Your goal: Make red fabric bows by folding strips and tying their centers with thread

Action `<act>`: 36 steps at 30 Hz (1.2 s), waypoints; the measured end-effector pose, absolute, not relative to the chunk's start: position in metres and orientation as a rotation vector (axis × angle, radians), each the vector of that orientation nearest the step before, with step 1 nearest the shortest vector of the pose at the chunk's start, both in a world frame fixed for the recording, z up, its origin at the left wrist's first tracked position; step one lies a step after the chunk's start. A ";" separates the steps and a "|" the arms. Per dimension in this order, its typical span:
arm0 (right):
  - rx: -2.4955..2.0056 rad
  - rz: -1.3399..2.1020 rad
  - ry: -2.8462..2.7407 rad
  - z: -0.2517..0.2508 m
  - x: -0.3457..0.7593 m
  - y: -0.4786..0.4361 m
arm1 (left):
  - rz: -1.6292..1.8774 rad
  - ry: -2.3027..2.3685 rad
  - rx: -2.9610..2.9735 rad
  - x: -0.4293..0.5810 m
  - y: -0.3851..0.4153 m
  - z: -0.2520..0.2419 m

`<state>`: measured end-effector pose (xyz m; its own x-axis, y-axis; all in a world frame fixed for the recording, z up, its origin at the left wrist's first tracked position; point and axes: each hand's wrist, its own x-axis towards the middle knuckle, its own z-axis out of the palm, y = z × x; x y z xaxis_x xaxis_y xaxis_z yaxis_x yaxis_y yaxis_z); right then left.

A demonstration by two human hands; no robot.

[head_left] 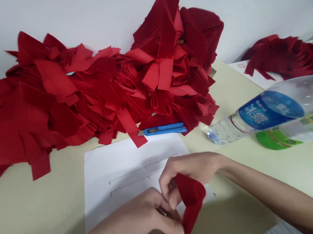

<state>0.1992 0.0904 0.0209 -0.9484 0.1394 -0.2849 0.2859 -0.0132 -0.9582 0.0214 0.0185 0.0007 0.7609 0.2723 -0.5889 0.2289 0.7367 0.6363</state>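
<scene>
My left hand (148,217) and my right hand (183,172) meet above a white paper sheet (120,186) with thin ruled lines. Both pinch a red fabric strip (191,194), which is folded into a loop between them. Its lower part hangs past the sheet's bottom edge and curls at the bottom of the view. The fingers hide the point where the strip is pinched. A blue utility knife (164,130) lies just beyond the sheet, touching a large heap of cut red fabric pieces (82,97).
A clear plastic water bottle (274,108) lies on its side at right, above a green-labelled bottle (309,124). A smaller red heap (283,57) sits on white paper at the back right. The cream table (25,209) meets a white wall behind.
</scene>
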 end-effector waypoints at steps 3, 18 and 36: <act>0.432 -1.743 2.301 0.034 0.190 0.088 | 0.038 0.813 0.825 0.024 0.013 0.001; 1.526 -0.739 2.817 0.050 0.188 0.028 | 0.426 1.008 0.657 0.010 0.042 0.001; 1.065 -0.654 2.797 0.055 0.186 0.035 | 0.355 1.041 0.872 0.023 0.029 -0.006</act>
